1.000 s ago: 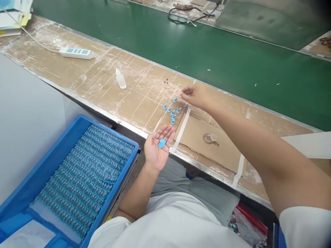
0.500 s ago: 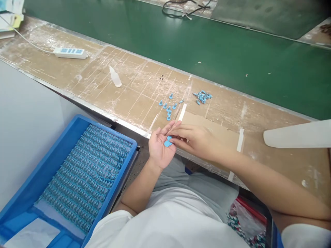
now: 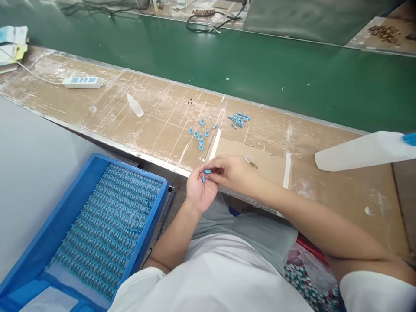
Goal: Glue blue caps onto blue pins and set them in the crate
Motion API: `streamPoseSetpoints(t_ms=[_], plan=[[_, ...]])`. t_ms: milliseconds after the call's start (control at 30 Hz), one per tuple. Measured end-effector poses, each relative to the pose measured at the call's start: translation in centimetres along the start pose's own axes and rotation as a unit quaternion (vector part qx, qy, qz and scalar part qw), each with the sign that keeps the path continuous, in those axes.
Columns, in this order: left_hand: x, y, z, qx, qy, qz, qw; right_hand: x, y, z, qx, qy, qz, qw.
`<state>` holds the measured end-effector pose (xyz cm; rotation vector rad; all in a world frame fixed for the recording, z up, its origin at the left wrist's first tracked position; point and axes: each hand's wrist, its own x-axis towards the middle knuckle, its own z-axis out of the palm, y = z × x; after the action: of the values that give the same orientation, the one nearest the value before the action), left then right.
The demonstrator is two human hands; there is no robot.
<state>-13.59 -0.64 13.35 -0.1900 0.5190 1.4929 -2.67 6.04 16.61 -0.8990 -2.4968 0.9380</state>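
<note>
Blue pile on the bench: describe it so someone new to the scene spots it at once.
Find the brown workbench running along the long green surface. On it, beyond the right hand and near the green edge, sits the pile of small blue parts. Unlike the upright blue pieces to its left in the picture, these lie jumbled in one heap.

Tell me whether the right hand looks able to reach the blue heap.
Likely yes: only cardboard and table lie between the right hand and heap, though the hand appears busy with blue discs.
</note>
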Motion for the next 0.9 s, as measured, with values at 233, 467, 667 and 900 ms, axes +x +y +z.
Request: streamPoseSetpoints(t_ms=[233, 467, 667, 900], plan=[[-0.5, -0.3, 0.2, -0.028, -0.021, -0.012, 0.999, -0.9, 0.2, -0.7, 0.055, 0.023, -0.022, 0.998], [-0.7, -1.3, -0.1, -0.007, -0.021, -0.019, 1.000, -2.9, 1.9, -1.2, -0.147, 0.154, -0.100, 0.972], [-1.1, -2.1, -0.8, 0.068, -0.065, 0.004, 0.996, -4.0, 2.8, -1.6, -0.212, 0.222, -0.247, 0.919], [-1.2, -3.2, -0.9, 0.125, -0.077, 0.068, 0.987, -4.9, 2.8, -1.0, -0.237, 0.274, -0.232, 0.903]])
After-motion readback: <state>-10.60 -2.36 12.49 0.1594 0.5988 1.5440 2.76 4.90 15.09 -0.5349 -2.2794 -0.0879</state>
